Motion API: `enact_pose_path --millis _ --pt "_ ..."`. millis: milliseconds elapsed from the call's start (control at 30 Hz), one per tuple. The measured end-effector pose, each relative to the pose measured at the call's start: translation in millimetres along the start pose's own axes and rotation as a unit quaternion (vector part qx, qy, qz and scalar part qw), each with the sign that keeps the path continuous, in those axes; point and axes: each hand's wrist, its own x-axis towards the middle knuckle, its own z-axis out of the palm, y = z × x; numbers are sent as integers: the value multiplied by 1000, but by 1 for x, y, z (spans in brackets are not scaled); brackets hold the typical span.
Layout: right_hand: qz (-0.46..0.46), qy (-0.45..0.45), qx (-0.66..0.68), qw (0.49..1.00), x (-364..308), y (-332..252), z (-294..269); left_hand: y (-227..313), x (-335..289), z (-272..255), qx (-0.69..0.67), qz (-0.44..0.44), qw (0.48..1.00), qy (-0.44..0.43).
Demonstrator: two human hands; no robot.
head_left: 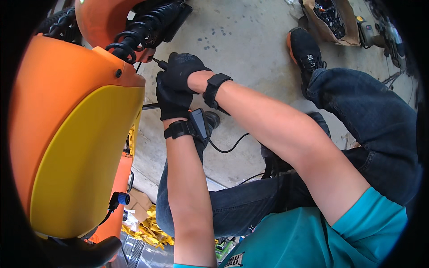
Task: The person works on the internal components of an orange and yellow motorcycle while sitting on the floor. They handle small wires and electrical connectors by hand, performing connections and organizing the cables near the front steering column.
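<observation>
Both my hands wear black gloves and meet beside the orange body panel of a vehicle with a yellow inset. My right hand lies over the left one, its fingers closed around a slim black tool. The tool's thin tip points at the lower edge of an orange part, just below a black coil-spring shock absorber. My left hand sits directly under the right, fingers curled in; what they grip is hidden. A dark rod runs from the vehicle toward the left hand.
A blue-ended cable connector hangs by the yellow inset. Yellow wrapping material lies below. At the upper right stand a paper bag of small dark parts and a power tool. My bent legs and a cable cross the concrete floor.
</observation>
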Motion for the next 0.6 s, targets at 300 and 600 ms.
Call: enact_pose_path --millis 300,600 --pt "29 17 -27 999 2 1 6 -5 -17 -9 385 77 918 63" --pt "-57 96 -88 990 1 6 14 -1 -1 -22 749 107 654 -1"
